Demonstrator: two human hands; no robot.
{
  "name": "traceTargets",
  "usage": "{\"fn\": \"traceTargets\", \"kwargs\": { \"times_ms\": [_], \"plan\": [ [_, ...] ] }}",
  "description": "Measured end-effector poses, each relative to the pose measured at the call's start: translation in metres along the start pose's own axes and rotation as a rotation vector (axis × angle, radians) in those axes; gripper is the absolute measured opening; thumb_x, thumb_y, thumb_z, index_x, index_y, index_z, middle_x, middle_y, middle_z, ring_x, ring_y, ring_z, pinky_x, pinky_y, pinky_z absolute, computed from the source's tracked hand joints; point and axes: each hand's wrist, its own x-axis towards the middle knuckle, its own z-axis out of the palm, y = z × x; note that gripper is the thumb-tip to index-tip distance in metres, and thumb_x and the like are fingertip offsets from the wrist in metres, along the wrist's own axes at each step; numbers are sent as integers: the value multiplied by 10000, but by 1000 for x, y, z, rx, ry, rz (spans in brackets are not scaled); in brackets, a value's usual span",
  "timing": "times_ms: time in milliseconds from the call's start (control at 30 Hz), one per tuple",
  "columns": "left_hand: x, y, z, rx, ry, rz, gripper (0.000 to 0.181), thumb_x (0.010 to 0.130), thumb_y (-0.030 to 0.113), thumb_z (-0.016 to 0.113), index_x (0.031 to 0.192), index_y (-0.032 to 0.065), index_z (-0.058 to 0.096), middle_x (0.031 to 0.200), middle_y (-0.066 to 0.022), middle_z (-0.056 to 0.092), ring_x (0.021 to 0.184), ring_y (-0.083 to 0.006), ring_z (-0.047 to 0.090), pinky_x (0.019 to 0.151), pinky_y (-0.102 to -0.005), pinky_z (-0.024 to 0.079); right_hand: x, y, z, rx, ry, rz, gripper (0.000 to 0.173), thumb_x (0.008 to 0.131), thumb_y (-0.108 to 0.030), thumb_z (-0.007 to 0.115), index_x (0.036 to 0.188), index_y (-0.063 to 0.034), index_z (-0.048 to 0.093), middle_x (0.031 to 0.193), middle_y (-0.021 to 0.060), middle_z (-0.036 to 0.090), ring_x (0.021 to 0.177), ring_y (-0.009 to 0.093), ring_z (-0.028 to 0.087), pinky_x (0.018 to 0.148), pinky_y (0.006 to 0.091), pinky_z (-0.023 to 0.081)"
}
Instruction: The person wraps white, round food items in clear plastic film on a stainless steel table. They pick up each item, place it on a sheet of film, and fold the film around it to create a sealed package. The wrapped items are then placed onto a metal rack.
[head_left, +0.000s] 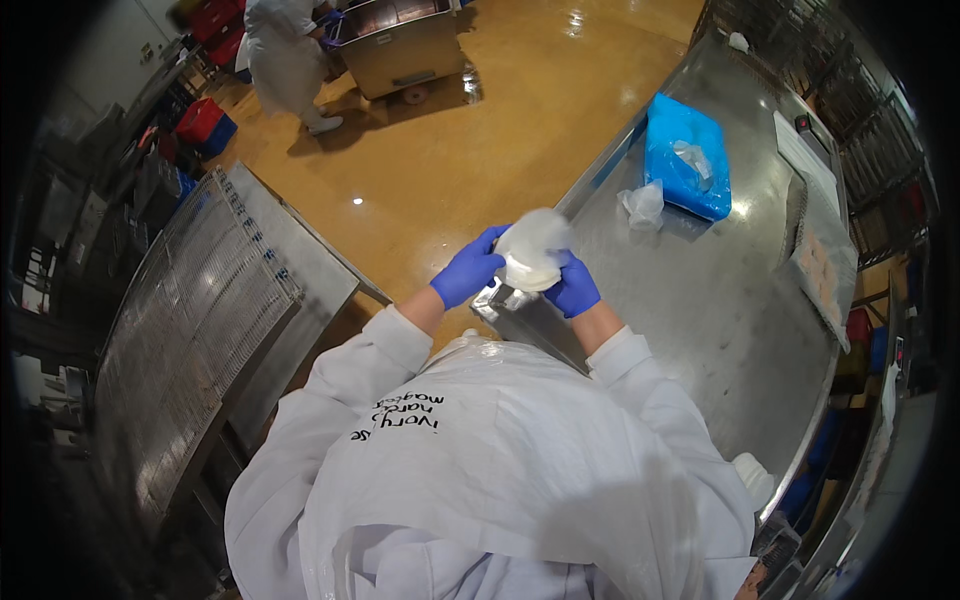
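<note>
In front of my apron, a stack of thin, round white sheets (534, 255) is held between my two hands; its upper edge is blurred. My left hand (466, 271), in a blue glove, grips the stack's left side with the thumb on top. The right side is pinched by my right hand (575, 286), gloved in blue as well, with some fingers hidden beneath. Just below the stack shows a shiny metal piece (491, 298) at the corner of the steel table (645, 300). On that table, a crumpled translucent plastic bag (643, 205) lies beside a blue plastic-wrapped pack (686, 154).
To the left stands a wire-mesh conveyor belt (202, 330) with a metal side plate. A co-worker (281, 60) in white grips a wheeled steel tub (401, 56) on the wet yellow floor (480, 135). Racks (862, 127) line the right, and a red crate (199, 118) sits at left.
</note>
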Motion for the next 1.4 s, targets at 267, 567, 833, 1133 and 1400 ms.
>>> {"fn": "traceTargets", "kwargs": {
  "times_ms": [267,567,833,1133,1400],
  "plan": [
    [-21,10,-33,-263,300,86,358,941,258,521,1285,158,512,1098,-29,555,906,-153,563,709,-256,457,-70,-38,90,-1160,-212,-1146,284,699,69,452,909,-55,600,1123,155,580,1040,302,578,920,392,455],
    [-21,-43,-29,-621,291,-405,444,955,476,479,1259,159,541,1088,-37,580,940,-175,578,807,-386,484,-2,20,11,-784,-232,-151,320,888,-62,481,1203,-75,530,1371,131,457,1151,248,534,973,382,445],
    [-1,-26,-12,-631,-47,-28,632,959,582,372,1372,106,427,1371,-87,490,1241,-225,490,1051,-374,406,0,18,2,-749,37,-232,432,849,-155,672,1227,-2,530,1120,120,624,1026,188,595,903,324,481],
    [-2,3,27,-262,305,135,551,855,169,658,1343,86,415,1264,-130,528,1136,-237,547,927,-345,491,-9,31,26,-960,224,-645,460,878,-157,632,1260,-35,405,1184,120,517,984,196,579,810,307,504],
    [-2,-1,15,-271,85,130,473,851,114,629,1283,96,436,1111,-87,549,954,-168,562,762,-300,505,-63,-69,92,-773,-202,-393,221,770,-27,499,974,-53,579,1031,105,568,928,165,572,626,209,472]
  ]
}}
